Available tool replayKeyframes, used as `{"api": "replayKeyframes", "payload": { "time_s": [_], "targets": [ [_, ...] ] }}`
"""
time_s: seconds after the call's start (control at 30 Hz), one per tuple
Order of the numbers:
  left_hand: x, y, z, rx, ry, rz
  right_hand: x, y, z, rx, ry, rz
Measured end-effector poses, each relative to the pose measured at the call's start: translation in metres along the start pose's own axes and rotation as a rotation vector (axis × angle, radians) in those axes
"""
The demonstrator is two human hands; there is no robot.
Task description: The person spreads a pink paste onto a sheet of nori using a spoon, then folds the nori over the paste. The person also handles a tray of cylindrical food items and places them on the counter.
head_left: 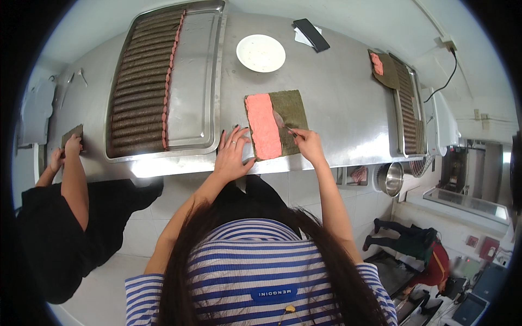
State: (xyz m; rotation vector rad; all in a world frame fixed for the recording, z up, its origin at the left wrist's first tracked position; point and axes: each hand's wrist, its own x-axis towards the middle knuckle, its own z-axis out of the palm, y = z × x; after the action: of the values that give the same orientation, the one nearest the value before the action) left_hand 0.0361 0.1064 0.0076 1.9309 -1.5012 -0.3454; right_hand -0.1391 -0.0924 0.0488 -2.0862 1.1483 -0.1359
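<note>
A dark green nori sheet [295, 110] lies flat on the steel table in front of me. Pink paste [263, 127] covers its left part in a long band, leaving the right part bare. My right hand [309, 146] is closed round the handle of a spoon [279, 119], whose rounded end rests at the right edge of the paste. My left hand [234, 155] is open with its fingers spread, fingertips close to the sheet's lower left edge. It holds nothing; whether a fingertip touches the sheet I cannot tell.
To the left, a metal tray [213, 81] holds several dark rolls [142, 87]. A white bowl [261, 53] and a black flat object [311, 35] sit farther back. Another tray [401, 117] stands right. A co-worker's hands [68, 149] hold a sheet at far left.
</note>
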Motion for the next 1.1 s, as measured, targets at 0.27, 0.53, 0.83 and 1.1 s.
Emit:
{"api": "replayKeyframes", "payload": {
  "time_s": [0.27, 0.53, 0.83, 1.1],
  "targets": [
    [0.002, 0.002, 0.001, 0.013, 0.0, 0.002, -0.039, 0.007, -0.007, 0.021, -0.018, 0.041],
    [0.003, 0.001, 0.001, 0.01, -0.007, 0.018, -0.078, 0.011, -0.01, -0.053, -0.012, 0.069],
    [0.003, 0.001, 0.001, 0.004, -0.004, 0.013, -0.091, -0.003, -0.043, 0.033, -0.046, 0.112],
    [0.004, 0.003, 0.002, 0.004, -0.006, 0.009, -0.046, 0.003, -0.018, -0.061, 0.067, 0.011]
  ]
}}
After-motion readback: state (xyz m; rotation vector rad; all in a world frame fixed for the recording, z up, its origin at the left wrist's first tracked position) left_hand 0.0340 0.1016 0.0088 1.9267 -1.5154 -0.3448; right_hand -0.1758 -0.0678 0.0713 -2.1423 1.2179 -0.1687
